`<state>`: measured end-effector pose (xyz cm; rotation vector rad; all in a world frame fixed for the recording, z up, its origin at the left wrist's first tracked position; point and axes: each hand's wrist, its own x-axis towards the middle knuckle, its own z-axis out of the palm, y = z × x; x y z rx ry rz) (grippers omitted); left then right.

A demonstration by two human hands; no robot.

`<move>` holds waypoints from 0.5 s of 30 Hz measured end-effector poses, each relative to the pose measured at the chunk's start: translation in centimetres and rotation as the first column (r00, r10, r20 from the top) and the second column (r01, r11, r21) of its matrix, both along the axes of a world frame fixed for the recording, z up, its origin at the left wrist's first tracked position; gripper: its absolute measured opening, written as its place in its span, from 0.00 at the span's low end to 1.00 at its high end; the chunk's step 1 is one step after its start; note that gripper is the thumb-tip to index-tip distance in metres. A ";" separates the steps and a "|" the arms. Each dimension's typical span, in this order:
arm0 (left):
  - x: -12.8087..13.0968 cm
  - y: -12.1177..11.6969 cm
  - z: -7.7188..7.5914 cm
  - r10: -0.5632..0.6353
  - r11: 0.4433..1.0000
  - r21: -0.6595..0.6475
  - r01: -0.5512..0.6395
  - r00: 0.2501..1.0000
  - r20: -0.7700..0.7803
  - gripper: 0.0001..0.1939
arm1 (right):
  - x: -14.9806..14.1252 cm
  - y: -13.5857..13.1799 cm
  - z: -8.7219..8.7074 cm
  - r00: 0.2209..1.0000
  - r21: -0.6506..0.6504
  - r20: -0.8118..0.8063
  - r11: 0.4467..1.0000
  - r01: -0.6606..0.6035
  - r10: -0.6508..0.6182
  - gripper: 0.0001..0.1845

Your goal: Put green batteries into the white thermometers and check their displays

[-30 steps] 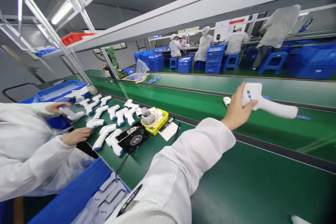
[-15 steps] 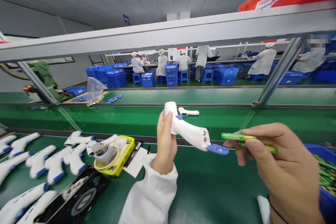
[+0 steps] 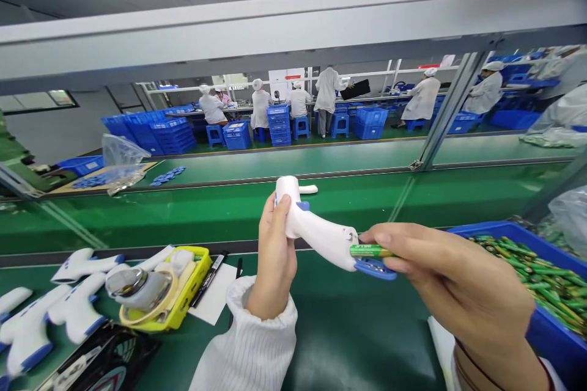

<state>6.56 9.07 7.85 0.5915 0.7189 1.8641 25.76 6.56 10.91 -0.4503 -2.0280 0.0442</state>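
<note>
My left hand (image 3: 274,263) grips the head of a white infrared thermometer (image 3: 316,233), held above the green bench with its handle pointing right. A blue battery cover (image 3: 375,269) hangs open at the handle's end. My right hand (image 3: 452,284) pinches a green battery (image 3: 370,251) whose tip touches the open end of the handle.
A blue bin of green batteries (image 3: 536,275) sits at the right. At the left lie several white thermometers (image 3: 73,311), a yellow tray (image 3: 183,296) with a tape roll and a metal dispenser, a pen and paper. Another thermometer (image 3: 308,189) lies on the conveyor. People in white coats work far behind.
The view turned right from the co-worker's end of the bench. My left hand brought the thermometer in front of me, and my right hand moved the green battery up to the handle's open end.
</note>
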 end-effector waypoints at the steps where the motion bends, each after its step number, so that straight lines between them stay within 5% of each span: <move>1: 0.1 0.1 -0.1 0.011 1.000 0.003 -0.011 1.000 -0.001 0.18 | 0.2 0.2 0.1 1.000 0.005 0.014 1.000 -0.017 0.017 0.16; 7: 0.8 0.4 -0.7 0.019 0.999 -0.026 -0.019 1.000 0.003 0.19 | 0.5 0.9 0.5 0.989 0.017 0.148 1.000 0.022 -0.025 0.10; 15: 0.7 1.0 -1.6 -0.017 0.999 -0.039 0.016 1.000 -0.010 0.20 | -0.1 1.0 0.4 0.981 -0.052 0.193 0.999 0.007 0.003 0.15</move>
